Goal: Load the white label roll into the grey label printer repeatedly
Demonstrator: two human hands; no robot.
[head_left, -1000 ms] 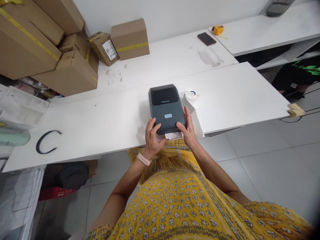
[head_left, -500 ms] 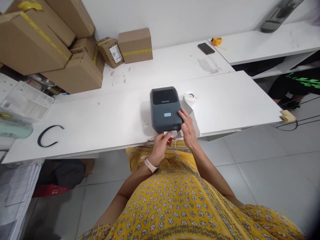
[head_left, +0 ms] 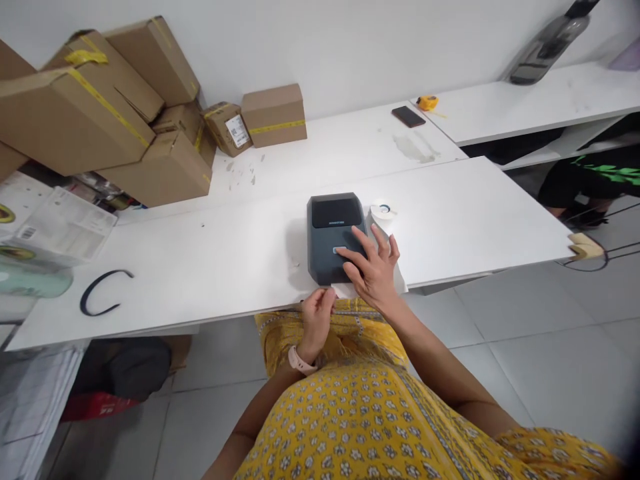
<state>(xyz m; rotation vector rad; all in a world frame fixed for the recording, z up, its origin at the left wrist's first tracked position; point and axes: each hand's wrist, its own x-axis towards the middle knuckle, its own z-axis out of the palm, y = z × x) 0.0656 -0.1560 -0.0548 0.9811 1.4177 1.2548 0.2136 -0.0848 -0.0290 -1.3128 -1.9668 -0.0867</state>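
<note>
A dark grey label printer [head_left: 325, 263] sits at the front edge of the white table. My right hand [head_left: 373, 270] lies over its top with fingers spread, the index fingertip on the light button [head_left: 339, 250]. My left hand [head_left: 317, 313] is just below the printer's front, thumb and fingers pinching the corner of a white paper strip [head_left: 342, 291] that sticks out there. Right behind the printer stands a roll of white labels [head_left: 384, 210]. More white paper [head_left: 401, 283] shows at the table edge beyond my right wrist.
Cardboard boxes [head_left: 170, 167] are stacked at the back left. A black headband [head_left: 86, 293] lies on the left of the table [head_left: 240, 260]. A phone [head_left: 409, 117], a yellow tape measure [head_left: 427, 103] and a dark bottle [head_left: 545, 50] are at the back right. Another person's leg [head_left: 565, 180] shows at far right.
My right hand has moved from the printer's right side onto its top, index finger on the button. My left hand still pinches the paper strip, now at its left corner. The view has tilted slightly.
</note>
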